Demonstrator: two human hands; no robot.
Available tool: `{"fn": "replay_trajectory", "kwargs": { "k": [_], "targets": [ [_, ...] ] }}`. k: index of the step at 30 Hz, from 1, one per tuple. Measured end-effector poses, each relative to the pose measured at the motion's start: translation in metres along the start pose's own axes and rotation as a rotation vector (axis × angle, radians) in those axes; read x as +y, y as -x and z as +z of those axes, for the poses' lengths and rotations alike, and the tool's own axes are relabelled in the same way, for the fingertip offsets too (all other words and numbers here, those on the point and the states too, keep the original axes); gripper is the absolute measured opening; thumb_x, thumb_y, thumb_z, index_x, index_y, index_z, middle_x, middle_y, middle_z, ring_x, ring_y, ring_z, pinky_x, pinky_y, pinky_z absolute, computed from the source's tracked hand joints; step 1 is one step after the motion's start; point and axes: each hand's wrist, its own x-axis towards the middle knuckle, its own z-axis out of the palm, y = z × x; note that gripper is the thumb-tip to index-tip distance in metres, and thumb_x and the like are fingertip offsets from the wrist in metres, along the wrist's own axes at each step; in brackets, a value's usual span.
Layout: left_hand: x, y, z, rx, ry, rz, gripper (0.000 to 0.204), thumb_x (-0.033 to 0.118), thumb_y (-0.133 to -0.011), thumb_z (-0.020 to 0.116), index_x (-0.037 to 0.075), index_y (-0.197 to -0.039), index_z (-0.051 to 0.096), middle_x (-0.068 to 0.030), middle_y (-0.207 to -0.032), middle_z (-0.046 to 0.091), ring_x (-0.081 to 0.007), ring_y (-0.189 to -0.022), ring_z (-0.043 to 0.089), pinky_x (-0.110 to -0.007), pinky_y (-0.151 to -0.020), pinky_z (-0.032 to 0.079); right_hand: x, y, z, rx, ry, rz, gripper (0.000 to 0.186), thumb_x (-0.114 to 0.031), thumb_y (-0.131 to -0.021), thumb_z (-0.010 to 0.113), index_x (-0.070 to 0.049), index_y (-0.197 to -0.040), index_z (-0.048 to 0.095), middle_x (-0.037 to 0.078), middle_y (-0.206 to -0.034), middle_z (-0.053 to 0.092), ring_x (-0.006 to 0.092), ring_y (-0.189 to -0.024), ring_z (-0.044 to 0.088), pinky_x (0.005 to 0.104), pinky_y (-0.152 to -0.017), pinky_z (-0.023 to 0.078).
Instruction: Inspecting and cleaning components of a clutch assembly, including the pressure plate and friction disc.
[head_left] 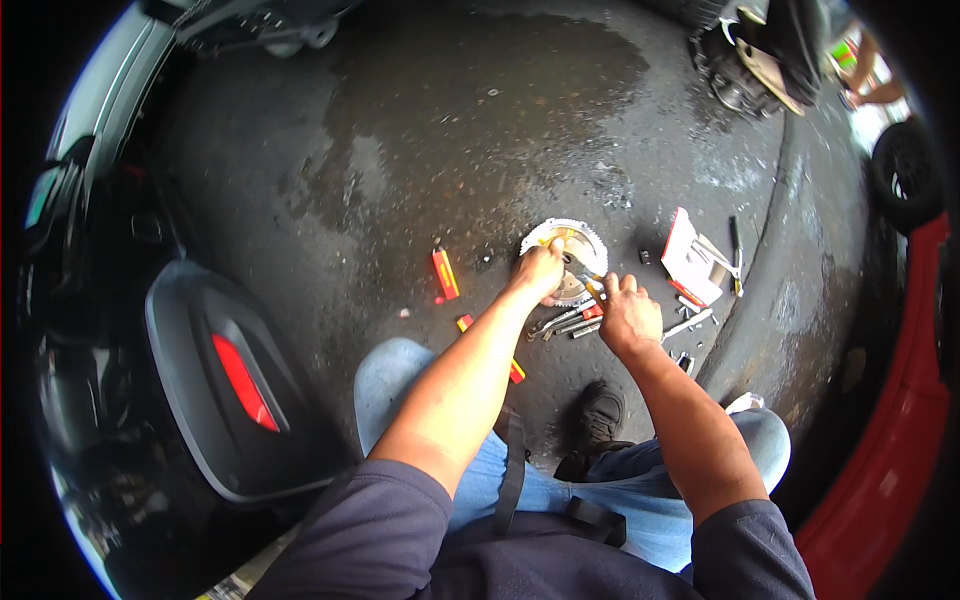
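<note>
A round metal flywheel (592,240) with a toothed rim is in front of me, low over the dark floor. My left hand (540,270) grips its near left edge, fingers closed around it. My right hand (630,312) is wrapped around a hand tool (594,291) with a yellow-orange handle. Its dark end reaches over the flywheel's middle; the hand hides much of the handle, so its exact kind is unclear. Just below the flywheel lie several metal tools (574,322), some partly covered by it and my hands.
A red-and-yellow box (445,274) lies left of my hands. To the right sits an open red-and-white box (690,262) beside more tools. A black car bumper (230,390) borders the left, a red car body (890,430) the right. Another person (800,50) is at the upper right.
</note>
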Motion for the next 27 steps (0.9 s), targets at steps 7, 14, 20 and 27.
{"fn": "replay_trajectory", "kwargs": {
  "k": [7,14,20,27],
  "targets": [
    [-0.008,-0.004,0.005,-0.007,0.12,-0.056,0.055,0.042,-0.1,0.03,-0.006,-0.119,0.05,-0.0229,-0.102,0.061,-0.0308,-0.074,0.068,-0.042,-0.059,0.06,-0.004,0.004,0.011,0.073,-0.035,-0.06,0.027,-0.013,-0.089,0.047,-0.008,-0.115,0.049,0.015,-0.101,0.055,0.0307,-0.093,0.061,0.0395,-0.078,0.052],
    [-0.029,-0.01,0.017,0.022,0.264,-0.099,0.053,0.041,-0.1,0.031,-0.005,-0.124,0.044,-0.0227,-0.101,0.059,-0.0337,-0.071,0.066,-0.047,-0.063,0.06,-0.013,0.011,0.028,-0.04,-0.25,0.033,0.036,-0.01,-0.084,0.053,-0.007,-0.12,0.048,0.02,-0.107,0.055,0.0359,-0.099,0.061,0.0438,-0.081,0.052],
    [-0.033,-0.013,0.02,0.129,0.087,-0.011,0.059,0.041,-0.1,0.028,-0.011,-0.111,0.053,-0.0225,-0.086,0.063,-0.03,-0.062,0.067,-0.038,-0.052,0.059,-0.015,0.011,0.03,-0.16,-0.419,0.064,0.047,-0.008,-0.075,0.059,-0.005,-0.12,0.047,0.023,-0.113,0.056,0.0362,-0.101,0.061,0.0453,-0.084,0.05],
    [-0.033,-0.014,0.021,0.218,0.043,-0.017,0.059,0.04,-0.099,0.032,-0.013,-0.108,0.055,-0.024,-0.088,0.064,-0.0293,-0.061,0.067,-0.037,-0.05,0.059,-0.019,0.009,0.032,-0.278,-0.594,0.072,0.046,-0.011,-0.074,0.057,-0.003,-0.119,0.047,0.023,-0.11,0.061,0.0381,-0.101,0.061,0.0462,-0.086,0.049]
  ]
}}
